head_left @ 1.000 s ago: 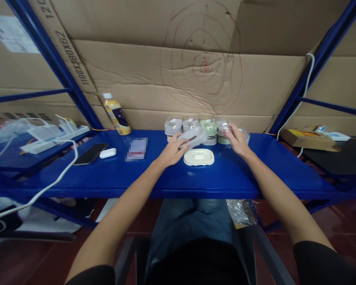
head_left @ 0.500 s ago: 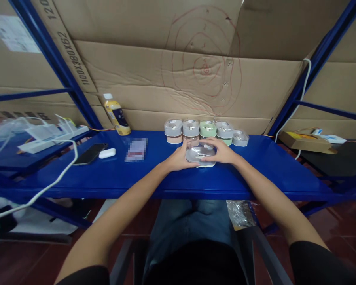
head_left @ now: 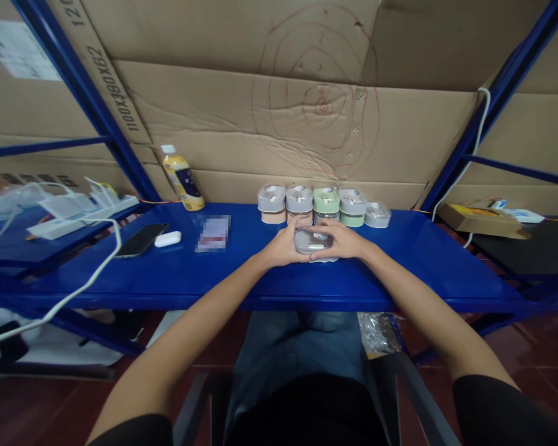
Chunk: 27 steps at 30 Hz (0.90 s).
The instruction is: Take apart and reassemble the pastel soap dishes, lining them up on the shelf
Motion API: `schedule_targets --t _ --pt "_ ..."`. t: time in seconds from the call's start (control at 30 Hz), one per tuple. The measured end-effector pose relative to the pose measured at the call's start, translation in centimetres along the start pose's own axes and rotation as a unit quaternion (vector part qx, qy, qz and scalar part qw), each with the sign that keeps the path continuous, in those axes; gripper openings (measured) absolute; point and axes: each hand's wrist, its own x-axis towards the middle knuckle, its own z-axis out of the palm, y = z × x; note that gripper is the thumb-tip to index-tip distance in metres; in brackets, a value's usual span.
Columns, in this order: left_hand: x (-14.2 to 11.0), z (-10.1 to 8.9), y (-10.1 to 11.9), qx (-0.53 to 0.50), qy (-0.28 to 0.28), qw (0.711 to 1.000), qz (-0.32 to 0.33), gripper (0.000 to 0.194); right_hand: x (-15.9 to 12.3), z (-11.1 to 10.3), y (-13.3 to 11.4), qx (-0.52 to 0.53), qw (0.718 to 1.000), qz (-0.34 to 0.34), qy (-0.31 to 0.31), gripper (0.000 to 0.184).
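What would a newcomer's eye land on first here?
The left hand and right hand meet mid-shelf on the blue steel shelf, gripping a small grey plastic case. Just behind them stands a row of stacked pastel containers. Above, red concentric rings are drawn on the cardboard backing.

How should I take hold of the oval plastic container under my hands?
Grip the oval plastic container by its two rounded ends, from above: your left hand and right hand sit at those ends, and its low, flat shape offers little side to pinch.
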Motion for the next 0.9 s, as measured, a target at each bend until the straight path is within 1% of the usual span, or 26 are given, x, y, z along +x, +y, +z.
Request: schedule_targets --t 0.07,0.17,0.23,0.3,0.4,0.47,0.57,0.67,0.77,0.83,0.9 --pt "0.1 -0.1 0.0 0.018 -0.011 1.0 0.014 0.108 0.0 0.2 0.1 0.0 1.0 -0.007 -0.002 0.09" --pt "0.0 -0.1 0.0 0.038 -0.023 0.998 0.052 0.089 -0.2 0.4 0.2 0.01 1.0 -0.01 -0.003 0.088" --pt "0.0 -0.2 -0.1 0.04 -0.025 0.996 0.073 0.086 -0.4 0.4 0.3 0.021 1.0 -0.001 -0.008 0.083" --pt "-0.1 -0.3 -0.3 0.045 -0.026 0.996 0.077 0.087 -0.6 0.4 0.4 0.033 0.999 0.011 -0.011 0.083" --pt "-0.1 -0.4 -0.4 0.056 -0.027 0.997 0.05 0.093 -1.0 0.4 0.9 0.042 0.999 0.025 -0.016 0.101" --pt "-0.2 -0.5 -0.5 0.057 -0.022 0.998 0.023 0.102 -1.1 0.2 1.3 0.04 0.998 0.034 -0.023 0.108" --pt "-0.3 -0.7 -1.0 0.05 -0.032 0.998 -0.003 0.113 -1.4 -0.1 1.8 0.038 0.997 0.05 -0.039 0.11" --pt "-0.3 -0.6 -1.8 0.025 -0.053 0.998 0.0 0.114 -2.0 -0.5 1.9 0.031 0.996 0.067 -0.049 0.112" --pt "-0.2 -0.4 -2.6 0.008 -0.058 0.998 0.007 0.107 -4.1 -1.4 1.7 0.004 0.994 0.102 -0.045 0.113" --pt "-0.1 -0.3 -2.7 0.015 -0.057 0.998 0.002 0.1 -6.6 -2.3 1.4 -0.023 0.99 0.135 -0.036 0.112" --pt "-0.1 -0.2 -2.6 0.027 -0.055 0.998 -0.003 0.093 -9.9 -3.5 1.3 -0.048 0.985 0.165 -0.025 0.109"
